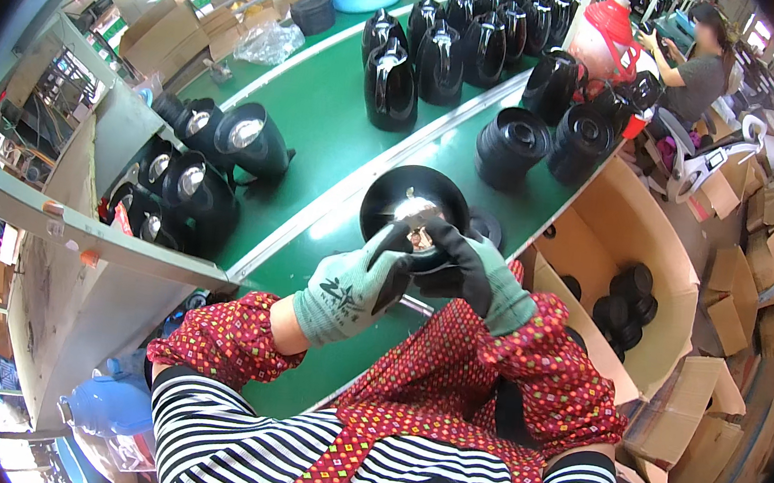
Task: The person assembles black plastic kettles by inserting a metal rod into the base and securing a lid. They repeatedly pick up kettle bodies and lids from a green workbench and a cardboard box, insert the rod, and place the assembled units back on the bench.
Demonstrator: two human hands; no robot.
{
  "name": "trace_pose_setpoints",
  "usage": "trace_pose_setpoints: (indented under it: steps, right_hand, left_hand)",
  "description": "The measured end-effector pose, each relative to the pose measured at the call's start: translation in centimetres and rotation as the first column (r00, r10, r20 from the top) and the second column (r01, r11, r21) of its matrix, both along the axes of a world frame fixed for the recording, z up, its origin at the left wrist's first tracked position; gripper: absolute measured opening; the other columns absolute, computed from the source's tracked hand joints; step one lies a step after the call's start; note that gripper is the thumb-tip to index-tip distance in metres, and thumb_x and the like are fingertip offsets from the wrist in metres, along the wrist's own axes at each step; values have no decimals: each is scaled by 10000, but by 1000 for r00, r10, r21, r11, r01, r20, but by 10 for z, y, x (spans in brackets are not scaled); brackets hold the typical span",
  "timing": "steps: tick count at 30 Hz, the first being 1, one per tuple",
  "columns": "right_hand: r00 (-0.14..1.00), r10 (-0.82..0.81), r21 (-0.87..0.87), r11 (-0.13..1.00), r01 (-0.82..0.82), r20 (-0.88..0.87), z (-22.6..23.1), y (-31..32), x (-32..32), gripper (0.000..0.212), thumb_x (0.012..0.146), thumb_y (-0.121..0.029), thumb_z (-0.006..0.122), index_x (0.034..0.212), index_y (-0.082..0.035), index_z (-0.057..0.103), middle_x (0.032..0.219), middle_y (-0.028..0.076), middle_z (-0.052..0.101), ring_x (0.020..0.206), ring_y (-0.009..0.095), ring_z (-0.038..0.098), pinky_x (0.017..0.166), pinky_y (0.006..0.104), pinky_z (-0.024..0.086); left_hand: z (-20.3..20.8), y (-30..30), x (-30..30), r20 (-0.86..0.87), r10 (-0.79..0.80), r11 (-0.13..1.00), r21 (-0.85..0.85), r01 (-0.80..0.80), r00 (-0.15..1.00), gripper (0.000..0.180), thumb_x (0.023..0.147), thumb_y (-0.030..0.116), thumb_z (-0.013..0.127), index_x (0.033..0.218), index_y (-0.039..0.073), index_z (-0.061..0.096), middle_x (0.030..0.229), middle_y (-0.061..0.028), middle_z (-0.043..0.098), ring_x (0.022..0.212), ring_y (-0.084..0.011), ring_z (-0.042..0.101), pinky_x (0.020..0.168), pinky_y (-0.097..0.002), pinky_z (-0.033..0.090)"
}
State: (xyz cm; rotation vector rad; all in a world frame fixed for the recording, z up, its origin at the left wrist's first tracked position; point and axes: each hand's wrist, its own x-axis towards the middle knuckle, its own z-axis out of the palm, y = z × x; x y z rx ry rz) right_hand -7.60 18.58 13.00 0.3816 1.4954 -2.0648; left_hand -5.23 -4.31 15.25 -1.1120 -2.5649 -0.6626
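Observation:
Both my hands wear green gloves with black-coated fingers. They meet at a black thermos jug (pixel 375 197) whose round open end faces up, with a shiny silver dome of the inner flask showing inside. My left hand (pixel 355 287) grips its near left side, fingers bent at the rim. From the right, my right hand (pixel 481 269) closes on the near right edge, fingertips over the opening. Whether a small part is between the fingers I cannot make out. A flat black disc (pixel 484 226) lies on the green table just behind my right hand.
Stacks of black round bases (pixel 512 146) stand beyond the jug. Several upright black jugs (pixel 391 89) fill the far belt. More jugs with silver ends (pixel 251 140) lie at left. A cardboard box (pixel 674 274) with black parts is at right. Another person (pixel 697 72) works farther back.

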Motion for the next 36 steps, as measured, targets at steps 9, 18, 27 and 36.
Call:
trace_pose_setpoints:
  steps: [9, 18, 27, 36]
  right_hand:
    - [894, 100, -157, 970, -185, -436, -1, 106, 85, 852, 924, -323, 833, 1563, 55, 415, 1479, 179, 598, 1318, 242, 624, 1145, 376, 490]
    - [569, 587, 64, 726, -685, -576, 5, 67, 27, 874, 798, -106, 866, 1583, -40, 487, 1575, 128, 555, 1424, 196, 505, 1223, 363, 365]
    - [743, 669, 995, -85, 59, 13, -148, 43, -71, 993, 781, -689, 792, 1627, -343, 401, 1663, 346, 234, 1526, 544, 247, 1240, 637, 208]
    - [581, 252, 484, 827, 286, -774, -46, 74, 9, 889, 873, -555, 749, 1598, -120, 473, 1536, 244, 496, 1400, 412, 457, 1213, 465, 337]
  left_hand:
    - [-76, -43, 19, 852, -484, 771, 524, -363, 202, 552, 1065, 194, 637, 1550, 15, 445, 1452, -185, 590, 1153, -274, 696, 918, -375, 623]
    - [-136, 2, 34, 525, -837, 541, 745, -391, -158, 611, 959, 153, 767, 1502, 16, 525, 1513, -165, 567, 1259, -295, 645, 1122, -415, 510]
    - [-120, -27, 20, 597, -802, 510, 693, -511, 9, 594, 926, 149, 790, 1452, -5, 562, 1486, -185, 584, 1244, -308, 658, 1101, -419, 521]
    - [-122, 9, 24, 577, -816, 522, 723, -452, -19, 578, 892, 145, 814, 1401, -26, 599, 1460, -205, 601, 1229, -320, 670, 1079, -423, 531]
